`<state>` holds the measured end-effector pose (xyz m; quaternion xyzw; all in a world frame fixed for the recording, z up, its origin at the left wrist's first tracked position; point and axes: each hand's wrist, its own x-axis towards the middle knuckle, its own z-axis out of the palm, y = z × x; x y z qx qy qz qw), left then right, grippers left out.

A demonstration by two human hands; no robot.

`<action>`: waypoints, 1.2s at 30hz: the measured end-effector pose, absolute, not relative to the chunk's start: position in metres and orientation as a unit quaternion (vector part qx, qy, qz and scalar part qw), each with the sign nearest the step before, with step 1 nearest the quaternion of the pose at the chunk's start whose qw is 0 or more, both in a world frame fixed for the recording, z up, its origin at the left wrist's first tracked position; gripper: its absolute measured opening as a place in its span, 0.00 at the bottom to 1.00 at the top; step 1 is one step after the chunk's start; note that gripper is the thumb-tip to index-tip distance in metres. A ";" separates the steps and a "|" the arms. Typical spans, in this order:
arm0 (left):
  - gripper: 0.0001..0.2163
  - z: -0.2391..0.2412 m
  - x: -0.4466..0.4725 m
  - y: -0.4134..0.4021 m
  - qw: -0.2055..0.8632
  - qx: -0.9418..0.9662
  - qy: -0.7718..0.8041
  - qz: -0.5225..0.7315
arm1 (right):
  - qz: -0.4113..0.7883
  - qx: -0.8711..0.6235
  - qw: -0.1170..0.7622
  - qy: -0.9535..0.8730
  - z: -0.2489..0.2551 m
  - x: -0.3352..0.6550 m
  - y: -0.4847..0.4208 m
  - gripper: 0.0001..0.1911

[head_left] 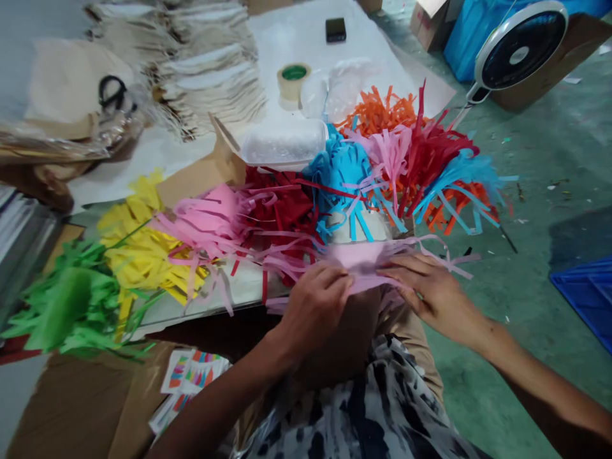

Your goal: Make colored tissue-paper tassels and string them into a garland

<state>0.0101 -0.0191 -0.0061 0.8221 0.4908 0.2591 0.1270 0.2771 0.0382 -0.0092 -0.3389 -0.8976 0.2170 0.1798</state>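
My left hand (315, 303) and my right hand (430, 287) both pinch a bundle of light pink fringed paper strips (366, 258) at the near edge of the table. The left fingers curl over its left end. The right fingers lie along its right end with the thumb under. Behind the bundle lie heaps of fringed paper: pink (210, 223), red (280, 210), blue (342, 169), orange (377, 111), yellow (138, 248) and green (71, 306).
A clear plastic box (284, 143), a tape roll (292, 80), a small black box (335, 29) and stacked beige fabric (210, 64) lie further back. Black scissors (112, 92) rest at left. A fan (519, 48) and a blue crate (588, 296) stand on the floor at right.
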 end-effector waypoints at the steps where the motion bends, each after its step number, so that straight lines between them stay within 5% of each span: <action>1: 0.09 -0.004 0.005 -0.017 0.148 0.806 0.509 0.263 | 0.240 -0.343 0.180 -0.890 -0.006 0.277 0.042 0.16; 10: 0.08 0.003 -0.008 0.007 0.255 0.661 0.657 0.258 | 0.235 -0.492 0.226 -0.807 -0.007 0.253 0.051 0.13; 17: 0.06 -0.006 -0.001 0.012 0.115 0.720 0.649 0.219 | 0.126 -0.535 0.143 -0.823 -0.010 0.236 0.050 0.16; 30: 0.02 -0.012 -0.003 0.017 0.083 0.734 0.643 0.203 | 0.086 -0.545 0.118 -0.826 -0.009 0.230 0.049 0.16; 36: 0.17 -0.011 0.000 0.019 -0.059 0.860 0.467 0.199 | 0.052 -0.562 0.102 -0.819 -0.005 0.235 0.051 0.17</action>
